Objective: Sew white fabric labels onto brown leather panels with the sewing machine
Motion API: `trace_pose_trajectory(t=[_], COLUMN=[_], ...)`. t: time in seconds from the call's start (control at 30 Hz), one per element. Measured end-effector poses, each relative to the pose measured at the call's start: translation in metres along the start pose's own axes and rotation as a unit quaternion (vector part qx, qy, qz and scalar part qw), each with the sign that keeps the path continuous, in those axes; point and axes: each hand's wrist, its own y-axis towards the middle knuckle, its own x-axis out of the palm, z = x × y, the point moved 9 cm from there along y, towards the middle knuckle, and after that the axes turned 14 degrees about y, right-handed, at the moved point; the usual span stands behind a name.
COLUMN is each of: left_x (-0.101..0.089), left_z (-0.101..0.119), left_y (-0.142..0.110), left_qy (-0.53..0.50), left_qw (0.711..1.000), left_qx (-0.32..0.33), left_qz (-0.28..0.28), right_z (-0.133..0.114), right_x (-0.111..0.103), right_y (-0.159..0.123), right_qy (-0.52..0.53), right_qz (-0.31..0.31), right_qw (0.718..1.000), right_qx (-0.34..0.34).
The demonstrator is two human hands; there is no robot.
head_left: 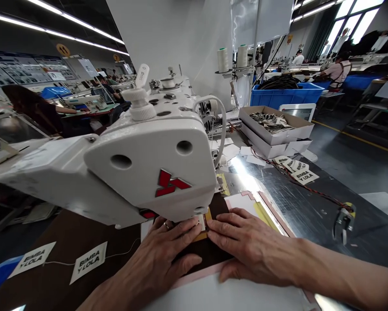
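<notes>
Below the head of a white sewing machine (pixel 148 134) with a red emblem, both hands press down on the work. My left hand (pixel 164 252), a ring on one finger, lies with its fingers stretched out and its thumb apart. My right hand (pixel 245 237) rests flat from the other side, fingertips beside a small pale piece (pixel 200 222) edged in yellow. Dark brown material (pixel 209 255) shows between the hands. A white board (pixel 239 293) with a pink edge lies under them. The needle is hidden behind the machine head.
Two "BIMBA Y LOLA" labels (pixel 89 262) joined by thread lie at left. More labels (pixel 305 176) and thread snips (pixel 344 222) lie on the right. Behind stand a label-filled box (pixel 292 137), a blue crate (pixel 286 98) and thread cones (pixel 223 60). People sit at other machines.
</notes>
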Motion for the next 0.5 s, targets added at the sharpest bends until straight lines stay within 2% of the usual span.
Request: trace_pose_trajectory(t=[0.2,0.33,0.5], left_x=[0.0,-0.001,0.0], left_z=[0.0,0.003,-0.003], left_y=[0.001,0.004,0.006], left_qy=[-0.024,-0.047,-0.081], left_qw=[1.0,0.999,0.996], left_qx=[-0.018,-0.011,-0.011], left_qz=[0.003,-0.017,-0.033], right_z=[-0.006,-0.006,-0.01], right_x=[0.002,0.001,0.003], right_y=[0.008,0.01,0.012], right_qy=[0.01,0.016,0.0], right_qz=[-0.023,0.009,0.004], right_qw=[0.999,1.0,0.999], right_qx=[-0.026,-0.02,-0.035])
